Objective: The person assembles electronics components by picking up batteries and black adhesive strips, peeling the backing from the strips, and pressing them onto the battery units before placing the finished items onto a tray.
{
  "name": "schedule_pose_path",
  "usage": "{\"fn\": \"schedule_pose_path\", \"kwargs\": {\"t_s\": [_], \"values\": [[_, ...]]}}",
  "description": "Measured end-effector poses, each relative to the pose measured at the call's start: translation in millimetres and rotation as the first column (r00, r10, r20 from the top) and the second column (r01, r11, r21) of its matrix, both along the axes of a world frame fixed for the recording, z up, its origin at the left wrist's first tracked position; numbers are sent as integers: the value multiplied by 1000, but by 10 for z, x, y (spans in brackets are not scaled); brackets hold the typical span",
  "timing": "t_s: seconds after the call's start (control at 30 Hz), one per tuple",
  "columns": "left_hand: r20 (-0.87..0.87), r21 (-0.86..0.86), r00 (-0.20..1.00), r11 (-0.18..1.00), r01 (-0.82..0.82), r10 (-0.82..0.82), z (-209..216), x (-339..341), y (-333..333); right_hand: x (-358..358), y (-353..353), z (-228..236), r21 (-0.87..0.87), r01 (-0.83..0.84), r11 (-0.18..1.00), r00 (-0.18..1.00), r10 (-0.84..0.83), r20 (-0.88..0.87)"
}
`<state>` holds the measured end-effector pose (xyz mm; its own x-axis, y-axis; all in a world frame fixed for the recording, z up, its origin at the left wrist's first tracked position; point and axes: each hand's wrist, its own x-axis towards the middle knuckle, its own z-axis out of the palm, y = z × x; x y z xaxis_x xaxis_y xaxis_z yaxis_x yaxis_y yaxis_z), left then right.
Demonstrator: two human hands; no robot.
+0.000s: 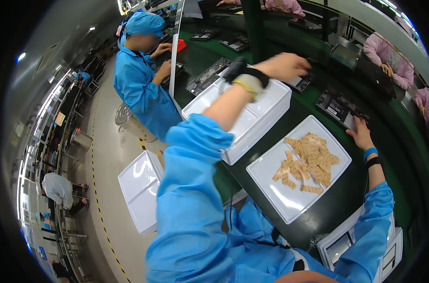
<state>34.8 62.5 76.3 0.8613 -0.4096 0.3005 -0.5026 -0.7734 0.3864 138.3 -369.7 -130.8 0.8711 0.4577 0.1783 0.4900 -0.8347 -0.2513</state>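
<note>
My left hand (285,66), smeared by motion, reaches over the stacked white trays (259,115) toward a dark laptop base (300,84) at their far edge. Whether its fingers touch anything cannot be made out. On the right, my right hand (362,134) grips the near corner of another open laptop base (338,106), its black and silver inner parts facing up. Just left of that hand lies a white tray (271,195) bearing a loose heap of tan, strip-like pieces (313,158).
More laptop bases (207,78) sit along the green bench (240,177). A co-worker in blue (143,80) works at the left; people in pink (389,56) sit across. White trays (141,191) stand low at left, and framed panels (342,245) lie by my right forearm.
</note>
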Motion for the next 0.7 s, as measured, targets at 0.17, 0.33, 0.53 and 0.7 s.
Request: {"fn": "schedule_pose_path", "kwargs": {"t_s": [0.17,0.33,0.53,0.7], "values": [[4,318,890,843,-433,456,-231,-662,1603,-103,132,333,217,25,976,998,-37,51],[-262,377,719,754,-538,644,-738,-1198,2464,-875,462,714,650,-128,749,978,204,-43],[86,254,681,645,-721,727,-983,-1480,2449,-1451,784,544,736,-98,670,984,177,-30],[183,-8,656,668,-744,732,-344,-1595,2007,-1485,614,359,702,-173,691,982,178,67]]}}
